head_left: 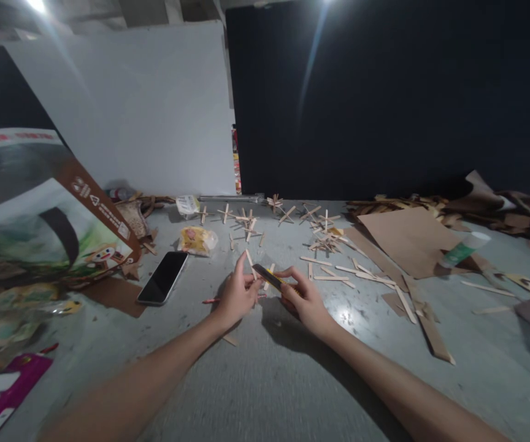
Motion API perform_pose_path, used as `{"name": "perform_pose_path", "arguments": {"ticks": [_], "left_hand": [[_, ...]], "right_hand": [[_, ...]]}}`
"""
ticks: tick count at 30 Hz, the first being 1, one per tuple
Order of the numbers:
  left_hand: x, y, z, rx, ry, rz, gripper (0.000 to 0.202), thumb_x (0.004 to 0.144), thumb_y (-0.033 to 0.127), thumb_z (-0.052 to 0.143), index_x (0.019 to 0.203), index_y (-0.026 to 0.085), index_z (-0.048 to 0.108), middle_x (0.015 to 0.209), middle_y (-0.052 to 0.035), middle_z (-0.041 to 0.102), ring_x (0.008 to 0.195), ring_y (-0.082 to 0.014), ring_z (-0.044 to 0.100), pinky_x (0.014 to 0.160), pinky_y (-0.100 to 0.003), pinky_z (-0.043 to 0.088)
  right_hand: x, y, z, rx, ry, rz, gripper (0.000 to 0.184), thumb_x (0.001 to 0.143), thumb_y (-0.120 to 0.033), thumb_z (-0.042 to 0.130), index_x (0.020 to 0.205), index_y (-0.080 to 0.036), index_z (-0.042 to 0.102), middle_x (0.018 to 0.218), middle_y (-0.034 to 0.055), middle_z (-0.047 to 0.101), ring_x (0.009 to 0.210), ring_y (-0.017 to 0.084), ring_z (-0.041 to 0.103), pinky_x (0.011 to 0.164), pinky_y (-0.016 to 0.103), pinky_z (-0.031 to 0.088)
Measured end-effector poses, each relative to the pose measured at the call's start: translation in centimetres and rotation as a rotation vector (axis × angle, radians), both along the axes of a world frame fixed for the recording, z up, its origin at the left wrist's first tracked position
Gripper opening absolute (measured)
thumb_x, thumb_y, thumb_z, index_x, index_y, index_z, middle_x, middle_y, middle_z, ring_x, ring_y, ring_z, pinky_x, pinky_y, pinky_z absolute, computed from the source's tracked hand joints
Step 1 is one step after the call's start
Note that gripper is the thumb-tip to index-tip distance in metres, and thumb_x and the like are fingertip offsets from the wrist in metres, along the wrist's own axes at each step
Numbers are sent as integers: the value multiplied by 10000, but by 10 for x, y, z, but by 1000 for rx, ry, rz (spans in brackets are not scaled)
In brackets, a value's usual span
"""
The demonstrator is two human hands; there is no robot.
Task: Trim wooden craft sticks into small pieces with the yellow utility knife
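Observation:
My left hand pinches a thin wooden craft stick that points up and away from me. My right hand is closed round a dark utility knife with a yellow body, whose tip reaches toward the stick. Both hands meet just above the grey floor at the centre of the view. A pencil lies on the floor under my left hand.
A black phone lies left of my hands. A large printed carton stands at the far left. Glued stick crosses and loose sticks are scattered ahead. Cardboard sheets and a glue bottle lie at the right.

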State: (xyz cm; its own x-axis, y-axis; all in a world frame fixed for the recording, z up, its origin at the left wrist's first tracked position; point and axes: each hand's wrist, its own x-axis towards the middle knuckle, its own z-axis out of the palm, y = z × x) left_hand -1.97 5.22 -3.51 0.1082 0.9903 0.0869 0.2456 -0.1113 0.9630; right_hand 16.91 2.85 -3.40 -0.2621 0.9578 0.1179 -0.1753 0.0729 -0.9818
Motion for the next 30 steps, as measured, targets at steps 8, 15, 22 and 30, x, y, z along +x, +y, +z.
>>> {"name": "perform_pose_path", "arguments": {"ticks": [8,15,22,30], "left_hand": [[2,0,2,3,-30,9,408,908,291,678,1233,242,436,777,24,757,477,-124,605,486,-205,422],[2,-1,0,31,-51,51,354,924,336,675,1134,272,397,789,35,737,480,-122,581,541,-249,505],[2,-2,3,29,-55,23,292,946,358,658,1142,267,461,755,53,710,457,-102,544,549,-255,554],[3,-3,6,37,-53,24,326,944,337,664,1206,261,487,774,45,734,441,-93,541,542,-243,556]], "right_hand": [[0,-1,3,4,-2,17,507,873,-683,691,1067,-227,583,527,-129,321,448,96,247,454,240,160],[0,0,1,10,-20,17,484,902,-662,670,1096,-226,592,532,-125,328,456,97,248,458,238,162],[0,2,1,2,14,4,487,871,-674,686,1042,-231,576,517,-134,316,434,91,247,447,230,167],[1,2,2,-20,29,-6,509,844,-682,706,1040,-228,583,512,-137,306,432,88,236,447,233,154]]}}
